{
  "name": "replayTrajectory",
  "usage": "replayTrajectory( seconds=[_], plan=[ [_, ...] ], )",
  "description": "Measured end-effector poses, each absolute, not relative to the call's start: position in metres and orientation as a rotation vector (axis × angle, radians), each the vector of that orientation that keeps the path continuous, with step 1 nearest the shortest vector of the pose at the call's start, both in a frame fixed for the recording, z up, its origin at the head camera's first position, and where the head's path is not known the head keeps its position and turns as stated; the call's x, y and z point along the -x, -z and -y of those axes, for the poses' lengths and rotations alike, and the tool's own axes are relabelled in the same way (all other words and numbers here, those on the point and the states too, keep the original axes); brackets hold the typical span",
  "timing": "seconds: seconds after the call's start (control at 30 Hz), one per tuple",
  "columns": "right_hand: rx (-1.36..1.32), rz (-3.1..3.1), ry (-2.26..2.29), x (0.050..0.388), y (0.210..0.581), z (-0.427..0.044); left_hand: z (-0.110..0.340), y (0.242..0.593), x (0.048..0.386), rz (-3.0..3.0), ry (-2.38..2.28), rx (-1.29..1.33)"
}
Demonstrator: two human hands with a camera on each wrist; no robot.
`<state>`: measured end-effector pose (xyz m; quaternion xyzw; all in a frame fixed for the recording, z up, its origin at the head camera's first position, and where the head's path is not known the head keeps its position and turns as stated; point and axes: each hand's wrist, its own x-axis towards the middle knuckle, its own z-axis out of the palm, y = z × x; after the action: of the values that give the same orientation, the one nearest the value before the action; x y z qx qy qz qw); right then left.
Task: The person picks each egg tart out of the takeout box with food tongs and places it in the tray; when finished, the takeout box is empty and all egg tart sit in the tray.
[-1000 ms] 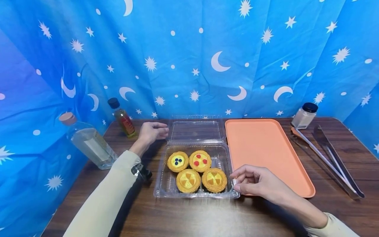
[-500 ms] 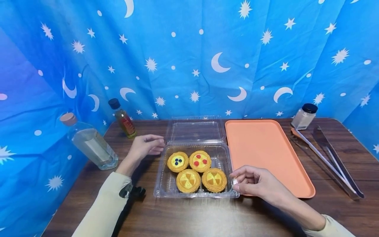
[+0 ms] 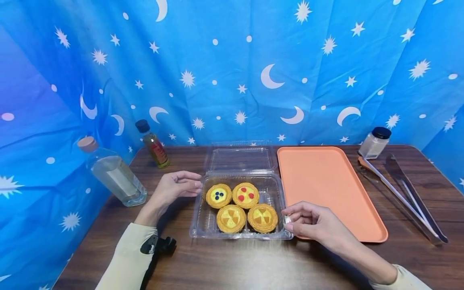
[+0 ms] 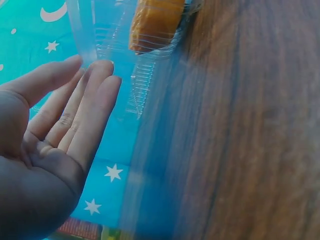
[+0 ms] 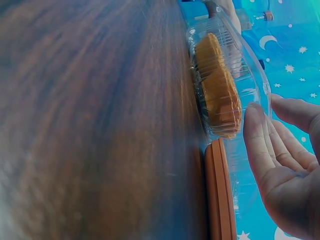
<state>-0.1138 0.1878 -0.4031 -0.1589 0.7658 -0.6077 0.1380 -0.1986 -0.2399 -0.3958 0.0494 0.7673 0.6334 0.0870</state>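
Note:
A clear plastic clamshell container (image 3: 239,234) sits mid-table with its lid (image 3: 241,159) folded back. Inside lie several tarts (image 3: 231,218), topped with dark blue berries, red pieces or orange wedges. My left hand (image 3: 173,188) is at the container's left rim; in the left wrist view, the thumb and fingertips (image 4: 102,67) meet about the clear rim. On the other side, my right hand (image 3: 314,221) pinches the right rim near the front corner. The right wrist view shows that rim between thumb and fingers (image 5: 255,117).
An orange tray (image 3: 326,181) lies right of the container. Farther right are metal tongs (image 3: 402,201) and a black-capped jar (image 3: 375,143). At left stand a large clear bottle (image 3: 117,175) and a small oil bottle (image 3: 156,149). A blue starry curtain (image 3: 232,60) hangs behind.
My left hand has come down and toward me from beside the lid to the container's left rim. The container's front edge has shifted slightly up in view. My right hand has kept its grip.

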Motion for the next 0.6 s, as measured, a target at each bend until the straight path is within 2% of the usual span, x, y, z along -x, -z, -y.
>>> replayTrajectory(
  seconds=[0.6],
  plan=[
    [0.449, -2.237, 1.704, 0.116, 0.401, -0.188, 0.237, 0.409, 0.2, -2.426, -1.812, -0.189]
  ],
)
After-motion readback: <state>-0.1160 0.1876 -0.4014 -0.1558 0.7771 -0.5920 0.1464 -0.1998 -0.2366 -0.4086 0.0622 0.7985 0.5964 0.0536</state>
